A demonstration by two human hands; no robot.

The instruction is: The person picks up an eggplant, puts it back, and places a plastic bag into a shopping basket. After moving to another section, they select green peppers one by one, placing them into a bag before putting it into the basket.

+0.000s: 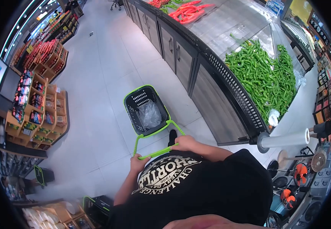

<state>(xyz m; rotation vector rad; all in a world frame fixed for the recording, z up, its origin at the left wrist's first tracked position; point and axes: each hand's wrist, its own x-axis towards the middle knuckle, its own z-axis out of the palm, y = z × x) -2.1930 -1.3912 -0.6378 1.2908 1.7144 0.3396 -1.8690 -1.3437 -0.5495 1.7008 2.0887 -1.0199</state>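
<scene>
My left hand [137, 163] is closed around the left end of a bright green handle [157, 152], close to my black shirt. At the handle's right end, my right hand [185, 144] has its fingers wrapped round it too. The handle belongs to a black shopping basket [134, 119] with a green rim, which is in front of me, low over the tiled floor. Inside the basket lies a crumpled clear plastic bag [150, 114]; what it holds, if anything, I cannot make out.
On my right runs a produce counter [218, 114] with a pile of green chili peppers [255, 72] and red peppers [188, 12] farther off. A plastic bag roll [287, 140] juts from its corner. Wooden shelves [43, 114] of packaged goods line the left; fans [301, 173] stand lower right.
</scene>
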